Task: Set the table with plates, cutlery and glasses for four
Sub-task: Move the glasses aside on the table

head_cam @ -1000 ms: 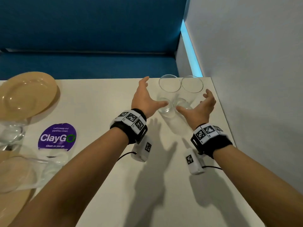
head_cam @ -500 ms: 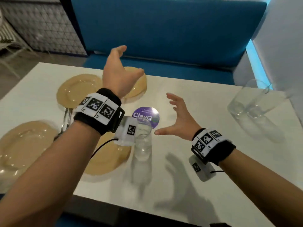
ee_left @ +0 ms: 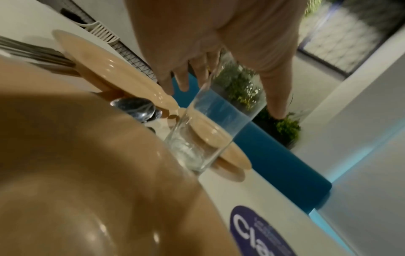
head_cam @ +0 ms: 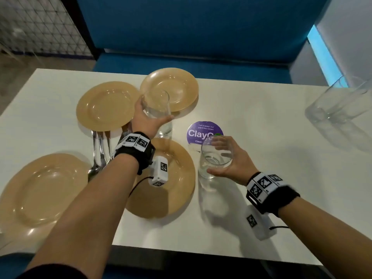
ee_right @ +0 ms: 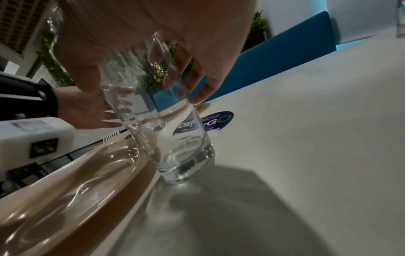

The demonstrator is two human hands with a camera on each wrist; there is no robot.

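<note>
The left hand (head_cam: pixel 148 122) curls around a clear tumbler (head_cam: pixel 158 115), thumb on one side and fingers on the far side, just behind the purple ClayGo sticker's (head_cam: pixel 203 132) left edge. In the left wrist view that tumbler (ee_left: pixel 210 131) stands on its base on the white table (head_cam: pixel 261 178), and whether the fingers press the glass or merely ring it cannot be told. The right hand (head_cam: pixel 234 164) wraps a second tumbler (head_cam: pixel 214 158) just in front of the sticker, thumb low across the near wall and fingers behind; its base (ee_right: pixel 186 164) rests on the table.

Four tan plates lie left of the sticker: one (head_cam: pixel 169 88) behind it, one (head_cam: pixel 105 105) further left, one (head_cam: pixel 167 178) beside the right hand's tumbler and under the left wrist, and one (head_cam: pixel 40 190) far left at the near edge. Spoons and forks (head_cam: pixel 100 152) lie bunched between the plates. Two more glasses (head_cam: pixel 338 103) stand together well to the right of the sticker.
</note>
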